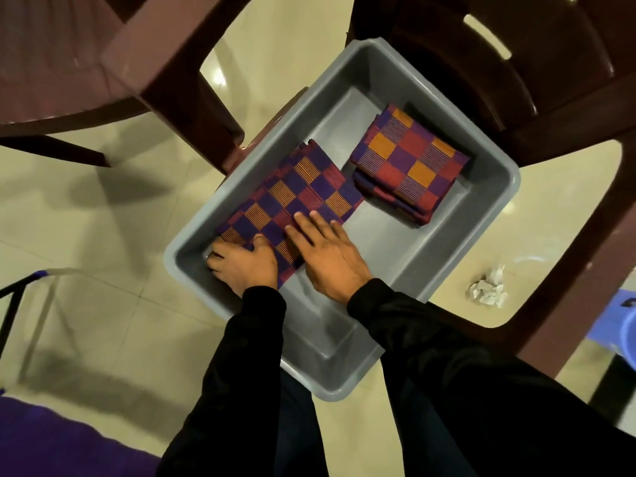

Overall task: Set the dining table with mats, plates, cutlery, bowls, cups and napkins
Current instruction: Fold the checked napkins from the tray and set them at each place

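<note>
A grey plastic tub (389, 266) sits on a dark red chair. Inside it lies a checked purple, red and orange mat (292, 194), tilted against the tub's left wall. My left hand (242, 265) grips the mat's near corner, thumb on top and fingers curled under the edge. My right hand (325, 253) rests flat on the mat's near end with straight fingers. A folded stack of similar checked cloths (409, 163) lies in the tub's far right corner.
Dark red plastic chairs (165, 63) stand around the tub on a cream tiled floor. A crumpled white paper (488, 287) lies on the floor at the right. A purple cloth (51, 442) shows at the bottom left, a pale blue stool (619, 325) at the right edge.
</note>
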